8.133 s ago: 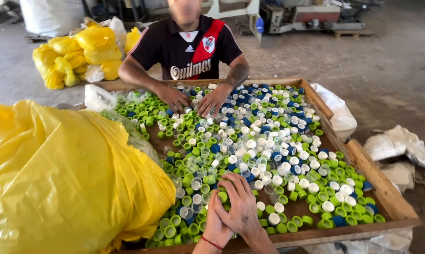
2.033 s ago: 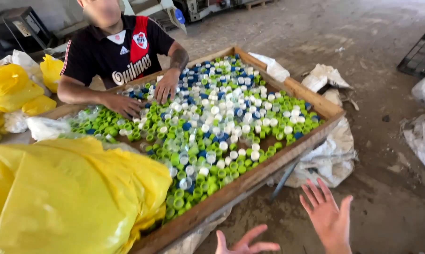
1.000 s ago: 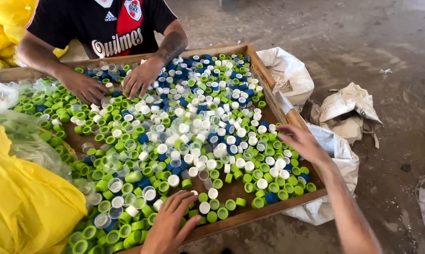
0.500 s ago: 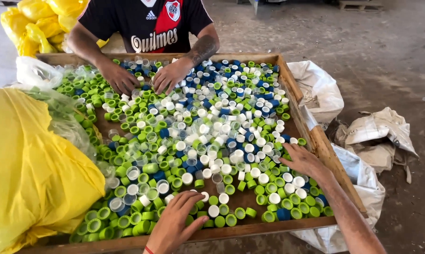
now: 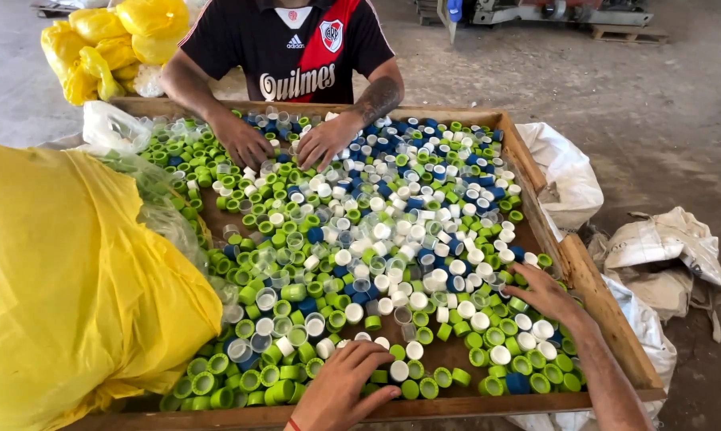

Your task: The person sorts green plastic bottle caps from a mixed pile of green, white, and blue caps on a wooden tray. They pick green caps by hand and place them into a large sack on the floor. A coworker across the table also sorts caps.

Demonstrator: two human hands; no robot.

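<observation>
A shallow wooden tray [image 5: 600,295] holds many loose plastic bottle caps [image 5: 376,231] in green, white, blue and clear. My left hand [image 5: 346,389] rests palm down at the tray's near edge, fingers spread over green and white caps. My right hand [image 5: 545,293] lies flat on caps near the tray's right rim, fingers pointing left. Neither hand grips anything. Across the tray a person in a black and red shirt has both hands [image 5: 284,144] pressed on the caps at the far side.
A big yellow plastic bag [image 5: 65,287] bulges over the tray's left side, with clear plastic beside it. More yellow bags [image 5: 109,44] sit on the concrete floor at the far left. White woven sacks [image 5: 655,255] lie right of the tray.
The view has steadied over the tray. My hands came back from the open air at the lower right and settled on the caps; the right hand slid slightly further in.
</observation>
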